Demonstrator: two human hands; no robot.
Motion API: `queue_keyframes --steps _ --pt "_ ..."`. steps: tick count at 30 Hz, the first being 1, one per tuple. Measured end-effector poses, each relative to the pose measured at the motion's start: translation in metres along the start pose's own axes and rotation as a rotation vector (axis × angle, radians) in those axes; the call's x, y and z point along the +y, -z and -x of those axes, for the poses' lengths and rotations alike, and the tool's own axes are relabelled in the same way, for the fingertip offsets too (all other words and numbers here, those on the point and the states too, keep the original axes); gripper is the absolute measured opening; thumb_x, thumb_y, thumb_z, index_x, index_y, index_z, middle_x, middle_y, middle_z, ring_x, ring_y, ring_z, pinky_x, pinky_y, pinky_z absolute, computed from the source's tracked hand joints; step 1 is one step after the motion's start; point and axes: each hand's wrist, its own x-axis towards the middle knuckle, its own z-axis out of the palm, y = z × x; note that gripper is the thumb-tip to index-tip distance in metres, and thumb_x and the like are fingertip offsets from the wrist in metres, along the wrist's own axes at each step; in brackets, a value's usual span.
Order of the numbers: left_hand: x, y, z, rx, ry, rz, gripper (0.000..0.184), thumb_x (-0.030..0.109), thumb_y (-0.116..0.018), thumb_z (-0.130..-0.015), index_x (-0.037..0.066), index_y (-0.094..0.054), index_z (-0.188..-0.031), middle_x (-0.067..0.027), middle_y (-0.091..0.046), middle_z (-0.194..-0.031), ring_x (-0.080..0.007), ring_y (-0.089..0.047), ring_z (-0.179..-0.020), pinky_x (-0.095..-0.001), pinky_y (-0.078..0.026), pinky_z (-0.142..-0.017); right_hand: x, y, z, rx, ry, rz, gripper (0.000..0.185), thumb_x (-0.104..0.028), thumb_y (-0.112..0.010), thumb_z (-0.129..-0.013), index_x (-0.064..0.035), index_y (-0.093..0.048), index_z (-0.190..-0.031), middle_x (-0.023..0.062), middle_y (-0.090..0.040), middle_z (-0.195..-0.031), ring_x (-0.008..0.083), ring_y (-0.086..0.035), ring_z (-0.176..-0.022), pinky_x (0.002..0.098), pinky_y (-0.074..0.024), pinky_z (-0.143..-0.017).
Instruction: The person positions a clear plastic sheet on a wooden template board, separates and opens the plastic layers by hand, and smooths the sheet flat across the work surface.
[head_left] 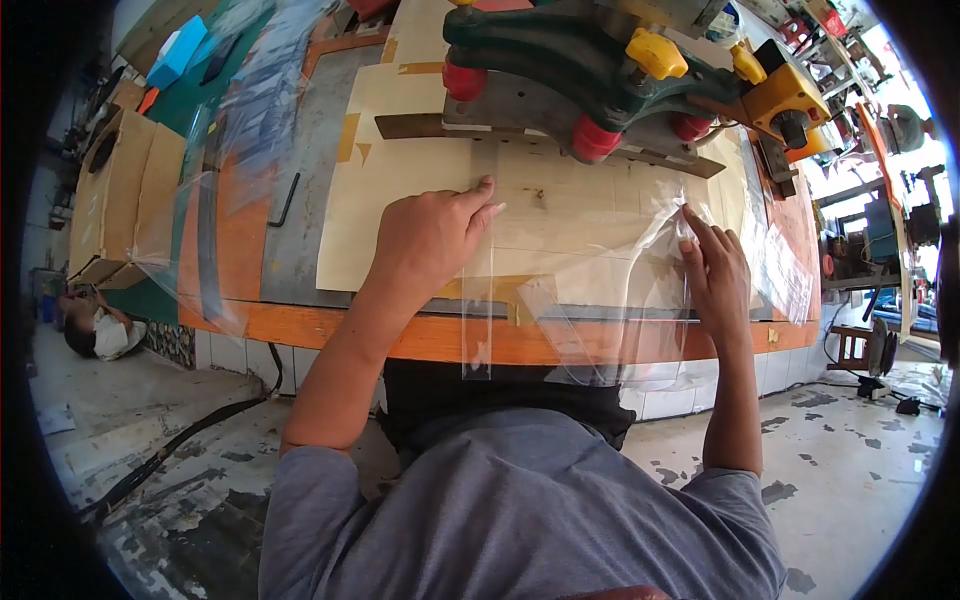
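Note:
My left hand is closed at the edge of a long clear plastic strip, its thumb and forefinger close together and the other fingers curled. The strip lies across a pale board and hangs past the table's front edge. To the right, my right hand has thumb and forefinger on a crumpled clear plastic sheet, which drapes over the same edge. Beyond both hands stands a dark green press frame with red knobs, above a thin metal bar on the board.
A hex key lies on the grey metal plate at left. Clear film is heaped behind it, near a cardboard box. More film lies at right. Another person is low at far left.

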Motion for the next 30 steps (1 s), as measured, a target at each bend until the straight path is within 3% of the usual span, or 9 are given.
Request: queue_keyframes --steps 6,30 --pt "-0.001 0.001 0.002 -0.015 0.022 -0.013 0.031 0.036 -0.069 -0.103 0.015 -0.080 -0.124 -0.0129 -0.079 -0.088 -0.0324 -0.075 -0.072 -0.0412 -0.059 -0.066 0.002 -0.015 0.006 0.103 0.024 0.069 0.043 -0.028 -0.068 -0.103 -0.0065 -0.070 -0.141 0.0104 -0.055 -0.082 0.0284 -0.054 -0.080 0.0443 -0.0462 -0.077" --pt "-0.001 0.005 0.003 -0.049 0.033 0.047 0.034 0.034 -0.069 -0.103 0.016 -0.077 -0.131 -0.0138 -0.078 -0.086 -0.0339 -0.074 -0.072 -0.0429 -0.059 -0.066 0.003 -0.016 0.006 0.131 0.013 0.018 0.037 -0.019 -0.070 -0.100 -0.0046 -0.074 -0.135 0.0101 -0.054 -0.075 0.0264 -0.051 -0.074 0.0420 -0.0449 -0.073"
